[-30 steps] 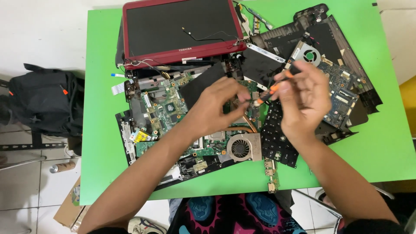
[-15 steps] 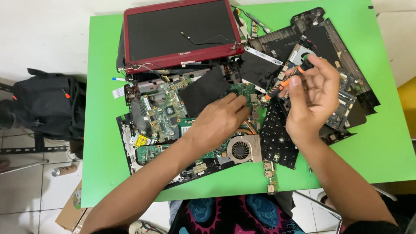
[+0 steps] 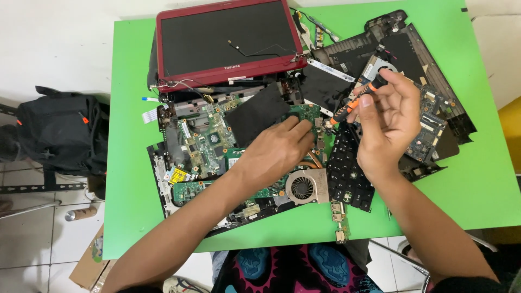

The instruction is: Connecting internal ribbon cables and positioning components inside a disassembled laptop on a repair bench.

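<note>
Right hand (image 3: pixel 388 127): right of centre, fingers closed around an orange-and-black screwdriver (image 3: pixel 355 101), tip slanting down-left toward a small green circuit board (image 3: pixel 305 114).

Left hand (image 3: pixel 274 152): centre of frame, laid palm-down with fingers together on that small board; nothing gripped.

Surroundings: green table (image 3: pixel 477 184); red laptop lid (image 3: pixel 225 40), upper centre; motherboard (image 3: pixel 203 141), left of centre; cooling fan (image 3: pixel 304 187), lower centre, just below the left hand; black keyboard (image 3: pixel 347 173) beside the fan; black backpack (image 3: pixel 59 133) on the floor, far left.
</note>
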